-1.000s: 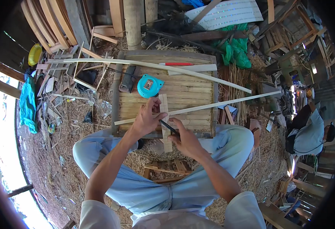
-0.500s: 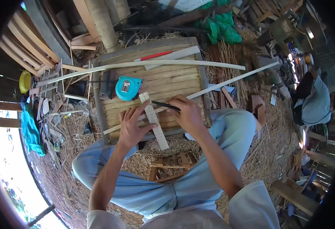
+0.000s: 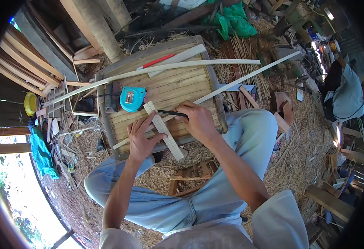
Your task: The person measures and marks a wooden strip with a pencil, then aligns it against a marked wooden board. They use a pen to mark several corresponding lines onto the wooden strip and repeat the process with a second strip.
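My left hand (image 3: 141, 140) grips a short pale strip marked with crosswise lines (image 3: 168, 135), its thumb on the near part and its fingers by the upper part. Under it runs a long thin wooden strip (image 3: 248, 77), lying slantwise across a slatted wooden board (image 3: 178, 89). Closed around a slim black pen-like tool (image 3: 171, 113), my right hand (image 3: 199, 120) keeps the tip against or very near the marked strip's upper end. A turquoise tape measure (image 3: 133, 98) rests just beyond my left hand.
A long bowed strip (image 3: 169, 66) spans the board's far side, by a red pen (image 3: 157, 61) and a flat pale piece (image 3: 184, 58). A dark ridged block (image 3: 112, 97) sits at the left edge. Wood offcuts (image 3: 282, 111) lie on the shavings-covered floor.
The whole view has shifted and turned slightly. Both hands keep nearly the same hold, with the black tool still at the marked strip's upper end.
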Demonstrator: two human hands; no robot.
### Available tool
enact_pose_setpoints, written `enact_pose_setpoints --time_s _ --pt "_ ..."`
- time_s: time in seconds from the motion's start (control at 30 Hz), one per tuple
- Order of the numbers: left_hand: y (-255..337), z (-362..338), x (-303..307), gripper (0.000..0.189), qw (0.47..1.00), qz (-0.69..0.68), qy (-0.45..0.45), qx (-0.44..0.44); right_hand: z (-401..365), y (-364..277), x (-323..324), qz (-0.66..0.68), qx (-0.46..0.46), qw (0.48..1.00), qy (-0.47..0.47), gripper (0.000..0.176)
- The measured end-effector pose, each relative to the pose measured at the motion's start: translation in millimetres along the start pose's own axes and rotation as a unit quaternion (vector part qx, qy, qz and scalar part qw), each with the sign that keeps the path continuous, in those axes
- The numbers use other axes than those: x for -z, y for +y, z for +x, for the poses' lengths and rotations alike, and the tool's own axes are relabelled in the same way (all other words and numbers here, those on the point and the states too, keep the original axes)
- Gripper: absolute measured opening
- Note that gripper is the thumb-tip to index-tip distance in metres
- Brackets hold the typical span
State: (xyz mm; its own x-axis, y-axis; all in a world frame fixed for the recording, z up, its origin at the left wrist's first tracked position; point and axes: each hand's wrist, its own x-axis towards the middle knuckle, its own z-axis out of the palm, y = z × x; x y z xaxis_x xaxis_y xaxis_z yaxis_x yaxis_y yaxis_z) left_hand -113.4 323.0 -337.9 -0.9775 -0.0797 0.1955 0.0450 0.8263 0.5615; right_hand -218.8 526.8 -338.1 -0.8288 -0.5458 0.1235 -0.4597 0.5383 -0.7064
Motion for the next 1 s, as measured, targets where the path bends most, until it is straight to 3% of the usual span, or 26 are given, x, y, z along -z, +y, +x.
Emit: enact_pose_setpoints --time_s 0.73,0.8,0.83,0.9,1.0 --pt "-1.1 -0.7 -4.7 0.088 1.000 0.007 0.007 0.006 0.7 -4.0 5.2 0.002 -0.001 1.000 -0.011 0.026" --pt "-1.7 -1.2 -5.6 0.090 1.000 0.009 0.018 -0.001 0.9 -9.8 11.4 0.069 -0.001 0.993 0.094 0.025" --pt "-1.3 -1.1 -5.3 0.090 1.000 0.011 0.019 0.001 3.3 -12.9 14.3 0.070 0.001 0.993 0.093 0.025" --pt "0.0 -1.0 -4.9 0.090 1.000 0.008 0.017 0.007 9.0 -16.5 19.0 0.204 -0.103 0.961 0.154 0.017" --pt "-1.1 -1.4 -4.7 0.087 1.000 0.012 0.011 0.008 8.1 -9.5 14.1 0.322 -0.099 0.930 0.143 0.026"
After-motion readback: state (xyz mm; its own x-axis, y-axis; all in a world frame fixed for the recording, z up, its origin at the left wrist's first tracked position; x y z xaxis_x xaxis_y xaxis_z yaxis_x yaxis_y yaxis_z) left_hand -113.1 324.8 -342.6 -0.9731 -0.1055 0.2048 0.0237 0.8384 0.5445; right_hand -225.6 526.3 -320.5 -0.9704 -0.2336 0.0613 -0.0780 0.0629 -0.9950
